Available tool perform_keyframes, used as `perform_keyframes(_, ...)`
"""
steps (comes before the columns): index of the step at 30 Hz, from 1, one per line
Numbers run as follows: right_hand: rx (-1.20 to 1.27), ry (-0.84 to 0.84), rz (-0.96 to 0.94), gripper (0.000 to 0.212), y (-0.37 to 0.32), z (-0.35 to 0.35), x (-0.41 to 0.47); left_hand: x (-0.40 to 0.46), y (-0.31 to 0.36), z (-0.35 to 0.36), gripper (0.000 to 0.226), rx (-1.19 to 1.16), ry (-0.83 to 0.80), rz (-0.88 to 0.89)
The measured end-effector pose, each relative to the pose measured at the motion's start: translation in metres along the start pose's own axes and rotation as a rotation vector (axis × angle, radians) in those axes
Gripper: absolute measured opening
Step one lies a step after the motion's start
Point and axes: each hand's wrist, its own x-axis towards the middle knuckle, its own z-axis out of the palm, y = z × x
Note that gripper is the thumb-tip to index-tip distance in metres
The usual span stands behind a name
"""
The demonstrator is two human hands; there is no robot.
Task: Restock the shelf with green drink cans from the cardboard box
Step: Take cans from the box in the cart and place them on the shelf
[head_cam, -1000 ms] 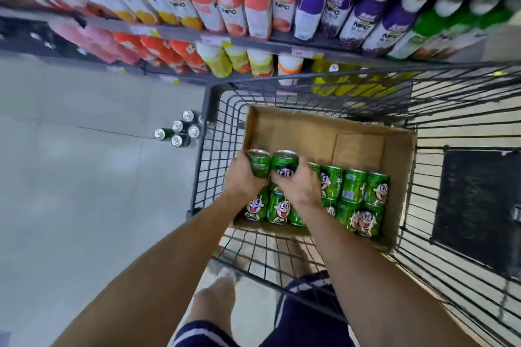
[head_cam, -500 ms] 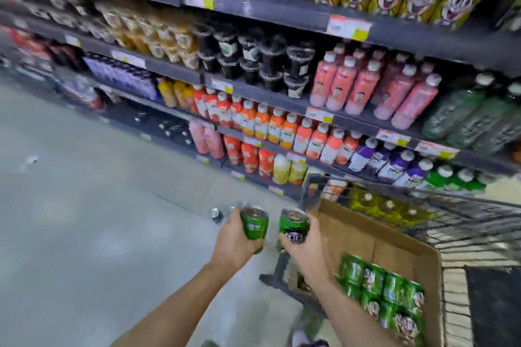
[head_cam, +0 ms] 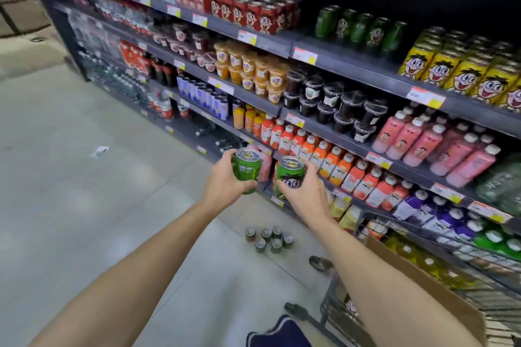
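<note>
Each of the hands gripped one green can upright around its side wall: the left hand (head_cam: 225, 181) curled round the left can (head_cam: 246, 170), the right hand (head_cam: 306, 194) round the right can (head_cam: 289, 177), both held out in front of the shelf (head_cam: 332, 62). The cans looked rigid, smooth and probably full, so fairly weighty; a mid-body wrap seemed the safest hold. The box (head_cam: 423, 284) sat lower right.
</note>
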Motion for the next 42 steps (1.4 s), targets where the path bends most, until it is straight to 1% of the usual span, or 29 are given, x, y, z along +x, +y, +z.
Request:
perform_keyframes(6,0.046,0.023,-0.058,0.07,-0.028,0.008,0.033,0.033,0.005,-0.02,0.078,-0.034,0.052,0.073)
perform_keyframes(12,0.064,0.058,-0.05,0.064,-0.033,0.005,0.086,0.09,0.019,-0.018,0.084,-0.006,0.008,0.106)
perform_keyframes(16,0.053,0.087,-0.037,0.068,-0.031,0.001,0.141,0.144,0.04,-0.011,0.077,0.01,-0.027,0.154)
perform_keyframes(20,0.067,0.12,-0.096,0.068,-0.031,-0.011,0.209,0.213,0.066,0.004,0.086,0.041,-0.052,0.21)
perform_keyframes(25,0.055,0.165,-0.133,0.066,-0.037,-0.032,0.281,0.285,0.107,0.026,0.078,0.036,-0.063,0.304)
perform_keyframes(28,0.056,0.201,-0.125,0.068,-0.038,-0.047,0.316,0.321,0.128,0.038,0.082,0.044,-0.071,0.362)
perform_keyframes(32,0.044,0.252,-0.099,0.072,-0.038,-0.069,0.348,0.362,0.156,0.046,0.087,0.016,-0.076,0.385)
perform_keyframes(39,0.108,0.374,-0.065,0.073,-0.043,-0.1,0.399,0.435,0.199,0.059,0.087,-0.039,-0.113,0.435)
perform_keyframes(42,0.118,0.437,-0.014,0.074,-0.044,-0.108,0.424,0.46,0.217,0.076,0.086,-0.071,-0.149,0.459)
